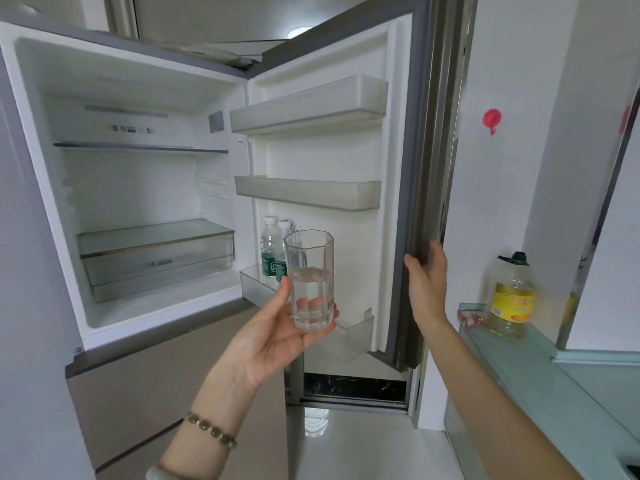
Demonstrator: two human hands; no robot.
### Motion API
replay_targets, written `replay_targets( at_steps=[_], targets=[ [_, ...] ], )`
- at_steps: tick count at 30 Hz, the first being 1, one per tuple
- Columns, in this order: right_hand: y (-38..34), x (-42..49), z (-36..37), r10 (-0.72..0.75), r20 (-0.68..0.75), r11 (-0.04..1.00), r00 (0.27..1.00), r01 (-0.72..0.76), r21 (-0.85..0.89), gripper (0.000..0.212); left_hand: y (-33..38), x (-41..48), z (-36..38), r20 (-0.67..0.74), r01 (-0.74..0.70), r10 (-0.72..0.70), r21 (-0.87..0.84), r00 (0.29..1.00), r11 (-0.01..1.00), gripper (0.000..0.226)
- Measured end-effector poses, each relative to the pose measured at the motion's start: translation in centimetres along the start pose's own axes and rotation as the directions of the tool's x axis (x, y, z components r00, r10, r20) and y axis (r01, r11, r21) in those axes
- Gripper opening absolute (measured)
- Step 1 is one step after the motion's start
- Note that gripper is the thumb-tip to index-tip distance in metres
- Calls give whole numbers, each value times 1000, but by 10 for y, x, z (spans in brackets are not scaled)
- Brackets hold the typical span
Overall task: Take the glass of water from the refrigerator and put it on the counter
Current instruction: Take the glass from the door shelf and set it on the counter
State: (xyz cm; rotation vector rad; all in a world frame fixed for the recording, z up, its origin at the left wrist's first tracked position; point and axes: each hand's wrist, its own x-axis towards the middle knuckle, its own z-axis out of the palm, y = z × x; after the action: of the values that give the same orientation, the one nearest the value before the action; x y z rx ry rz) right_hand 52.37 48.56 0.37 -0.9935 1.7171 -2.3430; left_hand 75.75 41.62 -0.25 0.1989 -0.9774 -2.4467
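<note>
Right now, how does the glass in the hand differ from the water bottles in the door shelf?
The glass is open-topped and faceted; the water bottles have white caps and green labels. The glass is held by the left hand, slightly tilted; the bottles stand upright in the lowest door shelf. The glass is under half full; the bottles' level is unclear. Both are clear.
</note>
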Motion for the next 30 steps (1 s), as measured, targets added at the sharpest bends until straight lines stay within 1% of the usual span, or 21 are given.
replay_targets(
  at_steps=[2, 5, 11, 14, 16, 18, 19, 20, 22, 23, 24, 25, 27, 30],
  targets=[
    [3, 8, -3, -1, -21, 999, 1000, -1, -51, 68, 2, -2, 1, -7, -4, 4, 6, 1000, 1000, 110],
    [7, 18, -5, 3, -20, 996, 1000, -5, -87, 69, 4, -5, 2, -24, -14, 15, 21, 1000, 1000, 109],
    [13, 15, -7, 0, -11, 995, 1000, -1, -96, 68, 3, -7, 4, -31, -12, 12, 18, 999, 1000, 107],
    [8, 10, -10, -12, 8, 995, 1000, 13, -99, 62, -3, -2, 8, -21, -5, 5, -3, 1000, 1000, 114],
    [-2, 5, -14, -31, 64, 993, 997, 38, -111, 50, -8, 3, 10, 8, 12, -12, -9, 1000, 1000, 106],
    [-15, -1, -20, -30, 169, 990, 985, 52, -127, 38, -15, 11, 14, 47, 40, -39, -28, 998, 999, 95],
    [-21, -4, -24, -23, 220, 989, 975, 55, -137, 35, -20, 16, 17, 73, 62, -60, -37, 996, 997, 95],
    [-28, -8, -29, -14, 267, 988, 964, 55, -146, 36, -27, 23, 19, 101, 93, -88, -43, 991, 995, 96],
    [-43, -15, -37, 13, 356, 987, 935, 46, -155, 47, -37, 36, 25, 135, 137, -132, -28, 982, 990, 95],
    [-50, -20, -40, 25, 393, 987, 919, 40, -156, 53, -42, 41, 28, 145, 159, -155, -11, 977, 987, 92],
    [-55, -24, -49, 33, 415, 986, 909, 37, -160, 53, -51, 50, 35, 160, 198, -197, 10, 967, 980, 86],
    [-62, -29, -51, 39, 453, 989, 891, 32, -147, 50, -56, 55, 38, 157, 206, -207, 24, 966, 978, 79],
    [-72, -37, -62, 66, 460, 986, 885, 12, -164, 43, -71, 67, 47, 183, 226, -233, 54, 955, 973, 67],
    [-77, -44, -85, 91, 404, 970, 910, 10, -242, 46, -96, 82, 63, 240, 275, -290, 94, 926, 957, 62]
  ],
)
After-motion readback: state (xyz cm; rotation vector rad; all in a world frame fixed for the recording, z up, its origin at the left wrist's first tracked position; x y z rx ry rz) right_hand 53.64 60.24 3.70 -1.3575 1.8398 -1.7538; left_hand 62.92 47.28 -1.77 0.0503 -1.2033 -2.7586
